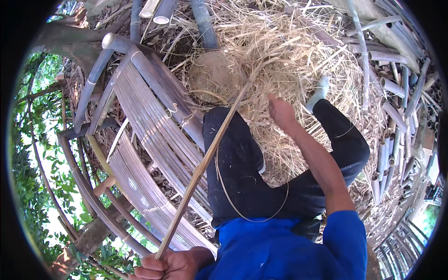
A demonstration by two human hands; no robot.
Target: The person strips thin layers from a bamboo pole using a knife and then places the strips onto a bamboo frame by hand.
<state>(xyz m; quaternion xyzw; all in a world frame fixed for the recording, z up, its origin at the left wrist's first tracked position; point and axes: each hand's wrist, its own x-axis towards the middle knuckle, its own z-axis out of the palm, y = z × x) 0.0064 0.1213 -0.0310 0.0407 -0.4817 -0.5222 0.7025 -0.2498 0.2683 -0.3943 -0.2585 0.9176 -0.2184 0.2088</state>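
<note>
A long, pale brown bamboo strip (205,161) runs slantwise from the lower left, across my left leg, to the straw-covered ground ahead. My left hand (161,267) has its fingers closed around the strip's near end. My right hand (283,113) is raised over the shavings, to the right of the strip and apart from it. Its fingers look curled, with one finger or the thumb jutting out; what they hold, if anything, cannot be made out. A thin, curved strip (254,220) lies across my lap. Beside the far part of the bamboo strip sits a rounded stone (212,74).
Bamboo shavings (289,51) cover the ground ahead. To the left stands a slatted bamboo bench (154,116) with pole rails. A short wooden piece (104,185) rests on its frame. Cut bamboo poles (394,86) are piled at the right, and leafy plants (42,163) grow beyond the bench.
</note>
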